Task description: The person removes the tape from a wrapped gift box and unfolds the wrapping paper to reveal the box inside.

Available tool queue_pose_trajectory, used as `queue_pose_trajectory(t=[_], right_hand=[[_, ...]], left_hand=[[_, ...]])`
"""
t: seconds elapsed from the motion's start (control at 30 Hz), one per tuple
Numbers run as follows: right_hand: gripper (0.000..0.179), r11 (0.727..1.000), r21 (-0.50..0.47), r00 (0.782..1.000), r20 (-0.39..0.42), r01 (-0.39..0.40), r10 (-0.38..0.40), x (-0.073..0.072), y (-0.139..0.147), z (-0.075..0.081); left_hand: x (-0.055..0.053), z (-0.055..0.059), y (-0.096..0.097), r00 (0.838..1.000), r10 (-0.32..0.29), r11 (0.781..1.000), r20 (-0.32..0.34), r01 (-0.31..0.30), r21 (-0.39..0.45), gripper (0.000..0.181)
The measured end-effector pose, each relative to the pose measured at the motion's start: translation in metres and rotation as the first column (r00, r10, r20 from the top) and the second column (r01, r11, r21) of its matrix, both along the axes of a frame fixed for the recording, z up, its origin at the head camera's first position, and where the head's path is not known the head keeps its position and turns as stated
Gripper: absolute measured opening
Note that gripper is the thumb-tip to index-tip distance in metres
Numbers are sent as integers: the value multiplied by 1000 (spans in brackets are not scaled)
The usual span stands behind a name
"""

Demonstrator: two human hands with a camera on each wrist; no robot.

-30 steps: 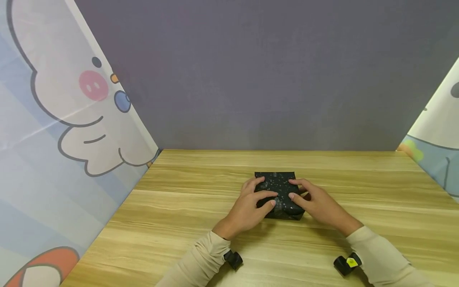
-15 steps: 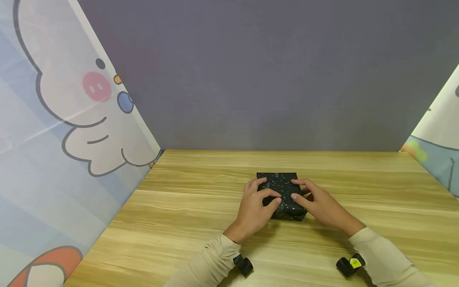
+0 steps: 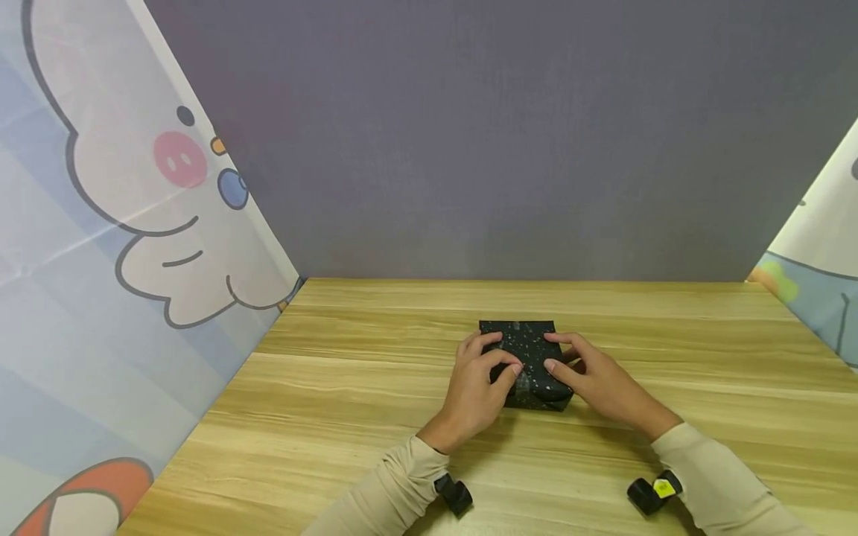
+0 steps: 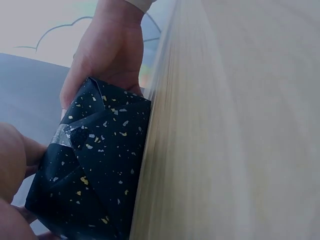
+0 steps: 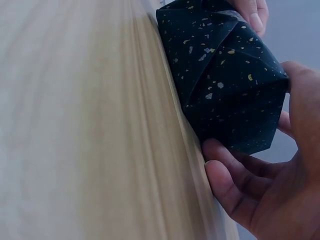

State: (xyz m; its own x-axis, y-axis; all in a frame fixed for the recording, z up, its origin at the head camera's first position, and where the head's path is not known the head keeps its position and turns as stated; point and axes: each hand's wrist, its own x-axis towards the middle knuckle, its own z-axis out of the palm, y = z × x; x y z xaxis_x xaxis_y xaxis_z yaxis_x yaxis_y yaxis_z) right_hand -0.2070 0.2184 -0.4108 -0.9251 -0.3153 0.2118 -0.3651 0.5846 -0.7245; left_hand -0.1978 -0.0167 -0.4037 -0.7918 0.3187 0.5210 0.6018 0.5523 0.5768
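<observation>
Fingers (image 3: 568, 340) half-curled, a person's left hand (image 3: 472, 383) and right hand (image 3: 602, 381) grip opposite sides of a speckled black, taped package (image 3: 532, 348) resting on the wooden counter (image 3: 375, 335).

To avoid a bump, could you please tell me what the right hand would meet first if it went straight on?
The black speckled package, which the right hand touches; beyond it, the left hand seems next, though depth is unclear.

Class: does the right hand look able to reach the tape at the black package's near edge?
Probably yes: between the right hand and the tape, only wrapping shows; the left hand is opposite.
</observation>
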Motion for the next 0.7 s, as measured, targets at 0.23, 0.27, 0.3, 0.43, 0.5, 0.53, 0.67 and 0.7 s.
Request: queue_pose_trajectory(t=[0.23, 0.27, 0.3, 0.43, 0.5, 0.53, 0.67, 0.7], right_hand=[[51, 1000, -12, 1000, 14, -10, 10, -4, 3, -1], [51, 1000, -13, 1000, 17, -10, 10, -5, 3, -1], [51, 1000, -15, 1000, 20, -10, 10, -5, 3, -1], [52, 1000, -17, 1000, 24, -12, 13, -7, 5, -1], [52, 1000, -18, 1000, 27, -16, 16, -9, 6, -2], [52, 1000, -18, 999, 27, -17, 17, -9, 6, -2], [52, 1000, -17, 999, 33, -16, 17, -10, 6, -2], [52, 1000, -16, 999, 33, -15, 15, -10, 6, -2]], left_hand=[[-3, -1, 2, 999, -9, 999, 42, 7, 40, 13], [-3, -1, 3, 999, -11, 999, 44, 9, 47, 13], [-3, -1, 3, 999, -12, 999, 44, 10, 53, 12], [-4, -1, 5, 999, -21, 998, 41, 18, 61, 13], [-5, -2, 5, 999, -23, 998, 38, 21, 56, 13], [-5, -2, 5, 999, -25, 998, 39, 23, 53, 13], [-6, -1, 4, 999, -32, 999, 41, 30, 45, 14], [-6, 0, 4, 998, -37, 998, 43, 35, 46, 14]])
